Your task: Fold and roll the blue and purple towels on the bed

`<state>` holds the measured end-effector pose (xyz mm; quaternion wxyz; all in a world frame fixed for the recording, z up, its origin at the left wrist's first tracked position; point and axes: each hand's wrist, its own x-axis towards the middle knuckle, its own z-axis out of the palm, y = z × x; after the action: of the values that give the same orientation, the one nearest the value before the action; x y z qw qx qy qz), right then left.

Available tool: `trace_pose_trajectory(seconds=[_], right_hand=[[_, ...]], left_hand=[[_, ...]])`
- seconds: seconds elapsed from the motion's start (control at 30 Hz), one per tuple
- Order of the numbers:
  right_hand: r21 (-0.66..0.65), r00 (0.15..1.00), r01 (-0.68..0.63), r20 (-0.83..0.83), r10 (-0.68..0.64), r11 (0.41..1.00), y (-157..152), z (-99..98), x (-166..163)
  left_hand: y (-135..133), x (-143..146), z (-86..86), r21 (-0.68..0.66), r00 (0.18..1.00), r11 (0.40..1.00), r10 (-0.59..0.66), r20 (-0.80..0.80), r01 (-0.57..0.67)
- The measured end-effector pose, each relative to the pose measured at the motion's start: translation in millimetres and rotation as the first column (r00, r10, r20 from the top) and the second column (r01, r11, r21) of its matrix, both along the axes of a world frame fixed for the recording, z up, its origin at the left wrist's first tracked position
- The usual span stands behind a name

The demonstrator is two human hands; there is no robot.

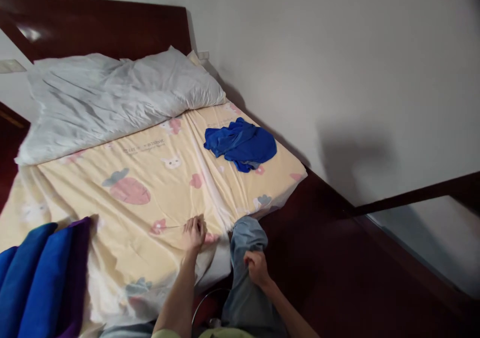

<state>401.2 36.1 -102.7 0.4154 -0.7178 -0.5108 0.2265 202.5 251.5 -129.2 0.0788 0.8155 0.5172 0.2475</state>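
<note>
My left hand (194, 234) rests on the yellow patterned bed sheet (150, 178) near the bed's foot edge, fingers curled and pinching a fold of the fabric. My right hand (257, 268) is closed on a grey-blue garment (245, 238) that hangs off the corner of the mattress and runs down toward me. A crumpled bright blue garment (242, 145) lies farther away on the sheet near the wall side, out of reach of both hands.
A white duvet (108, 100) is bunched at the head of the bed against a dark wooden headboard (101, 25). Folded blue and purple cloth (41, 278) sits at the lower left. A white wall (337, 78) and dark red floor (337, 268) flank the right side.
</note>
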Motion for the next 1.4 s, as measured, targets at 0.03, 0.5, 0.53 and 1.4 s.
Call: trace_pose_trajectory(seconds=[0.03,0.5,0.53,1.4], right_hand=[[-0.027,0.999,0.007,-0.036,-0.008,1.000,4.2,1.9,0.2],[0.060,0.977,0.174,-0.132,-0.165,0.983,386.0,49.0,70.8],[0.007,0.972,0.214,-0.098,-0.212,0.977,415.2,50.1,78.0],[0.280,0.960,0.121,-0.277,-0.041,0.952,224.0,94.8,40.4]], left_hand=[[-1.2,0.5,-2.1,0.024,1.000,1.000,-0.004,-0.021,0.005],[-3.8,0.3,-19.0,0.027,0.993,1.000,0.011,-0.117,-0.008],[-4.2,-0.1,-19.4,0.032,0.993,0.999,0.012,-0.114,-0.009],[-1.1,0.0,-5.9,-0.017,0.999,0.999,0.040,-0.032,-0.040]])
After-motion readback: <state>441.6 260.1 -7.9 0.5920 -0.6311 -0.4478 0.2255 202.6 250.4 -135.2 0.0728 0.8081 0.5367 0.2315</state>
